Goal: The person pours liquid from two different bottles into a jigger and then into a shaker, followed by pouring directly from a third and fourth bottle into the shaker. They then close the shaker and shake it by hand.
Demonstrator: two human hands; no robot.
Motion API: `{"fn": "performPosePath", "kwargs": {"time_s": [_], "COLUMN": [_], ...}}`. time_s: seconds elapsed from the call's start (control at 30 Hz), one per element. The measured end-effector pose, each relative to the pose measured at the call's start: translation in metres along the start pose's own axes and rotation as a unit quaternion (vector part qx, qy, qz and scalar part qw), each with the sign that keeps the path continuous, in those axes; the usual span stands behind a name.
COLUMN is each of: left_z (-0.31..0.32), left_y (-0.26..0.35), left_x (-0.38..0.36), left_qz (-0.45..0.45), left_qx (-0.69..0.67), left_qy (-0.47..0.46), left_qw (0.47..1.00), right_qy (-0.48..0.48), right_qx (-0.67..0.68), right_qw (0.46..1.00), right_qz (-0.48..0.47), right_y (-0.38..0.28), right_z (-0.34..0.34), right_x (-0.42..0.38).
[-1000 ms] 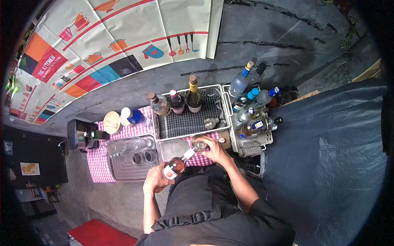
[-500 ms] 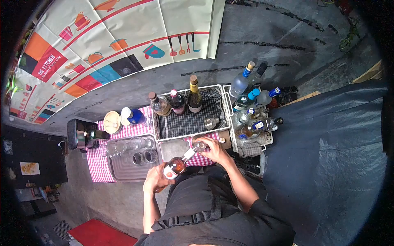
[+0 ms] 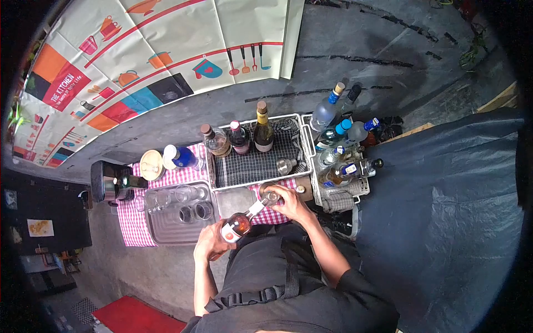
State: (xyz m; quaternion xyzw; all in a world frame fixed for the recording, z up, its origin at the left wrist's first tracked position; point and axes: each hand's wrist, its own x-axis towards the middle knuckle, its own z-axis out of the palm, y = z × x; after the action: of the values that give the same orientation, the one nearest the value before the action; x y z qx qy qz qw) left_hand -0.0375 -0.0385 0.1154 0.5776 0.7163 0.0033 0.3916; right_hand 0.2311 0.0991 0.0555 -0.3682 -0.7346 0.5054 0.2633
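Bottle aslant near edge of tray

Cup at mouth of bottle; glasses on tray, left; basket behind; crate right.

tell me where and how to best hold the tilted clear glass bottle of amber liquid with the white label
Probably by the wide, white-labelled body, from the person's left, as the left hand does. The bottle tilts with its slim, white-banded neck pointing toward the right hand, so gripping the thick end should steady it and leave the neck clear.
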Motion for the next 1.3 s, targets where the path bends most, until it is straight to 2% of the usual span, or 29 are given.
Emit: {"fn": "performPosePath", "kwargs": {"time_s": [0.63, 0.93, 1.03, 1.1, 1.2, 1.3], "left_z": [0.0, 0.003, 0.009, 0.016, 0.025, 0.03], "left_y": [-0.002, -0.007, -0.012, -0.014, -0.016, -0.015], "left_x": [0.004, 0.005, 0.009, 0.01, 0.014, 0.014], "left_qz": [-0.022, -0.003, 0.007, 0.015, 0.025, 0.029], "left_qx": [0.009, -0.006, -0.026, -0.039, -0.075, -0.118], "left_qy": [-0.031, -0.018, -0.011, 0.01, 0.033, 0.044], "left_qw": [0.999, 1.0, 1.0, 0.999, 0.996, 0.992], "right_qy": [-0.01, 0.003, -0.006, -0.01, 0.007, 0.018], "right_qx": [-0.008, 0.0, 0.065, 0.164, 0.238, 0.254], "right_qw": [1.0, 1.0, 0.997, 0.984, 0.97, 0.964], "right_qz": [0.025, 0.012, 0.051, 0.075, 0.053, 0.078], "right_y": [0.008, 0.008, 0.013, 0.01, 0.023, 0.024], "right_z": [0.003, 0.004, 0.006, 0.004, 0.007, 0.004], "right_x": [-0.001, -0.002, -0.003, -0.005, -0.009, -0.009]}}
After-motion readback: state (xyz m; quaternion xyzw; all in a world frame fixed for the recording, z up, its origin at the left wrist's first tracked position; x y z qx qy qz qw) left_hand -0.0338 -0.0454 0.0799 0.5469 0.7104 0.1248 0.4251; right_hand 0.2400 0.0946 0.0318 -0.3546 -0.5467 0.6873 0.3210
